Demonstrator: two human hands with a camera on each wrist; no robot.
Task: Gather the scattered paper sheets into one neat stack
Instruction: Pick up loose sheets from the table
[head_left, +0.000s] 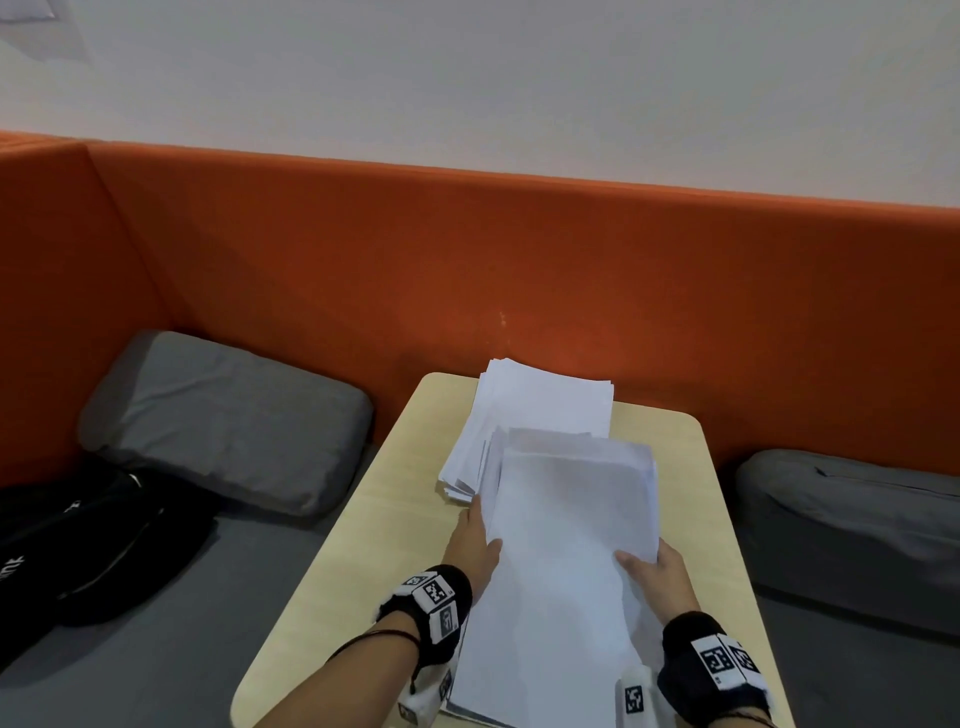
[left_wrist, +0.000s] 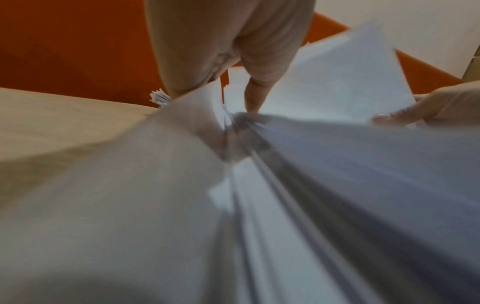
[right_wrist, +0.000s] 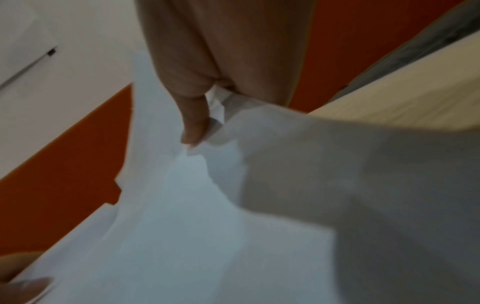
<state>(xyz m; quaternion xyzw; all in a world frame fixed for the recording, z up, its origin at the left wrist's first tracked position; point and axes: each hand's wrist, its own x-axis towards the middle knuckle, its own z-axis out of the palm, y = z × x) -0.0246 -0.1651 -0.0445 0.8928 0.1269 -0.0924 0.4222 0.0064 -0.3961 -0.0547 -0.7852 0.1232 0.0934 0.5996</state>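
Both hands, left hand (head_left: 475, 545) and right hand (head_left: 657, 574), grip a raised bundle of sheets (head_left: 566, 519); next, probably squaring it onto the far pile (head_left: 540, 402).

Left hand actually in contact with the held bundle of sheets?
Touching. In the head view the left hand grips the left edge of the held bundle of sheets, thumb lying on top. The left wrist view shows the thumb pressing on the paper.

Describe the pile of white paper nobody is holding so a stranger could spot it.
On the pale wooden table, look to its far edge by the orange padded backrest. The loose white paper pile lies there, fanned and untouched, unlike the nearer sheaf of white sheets gripped by both hands.
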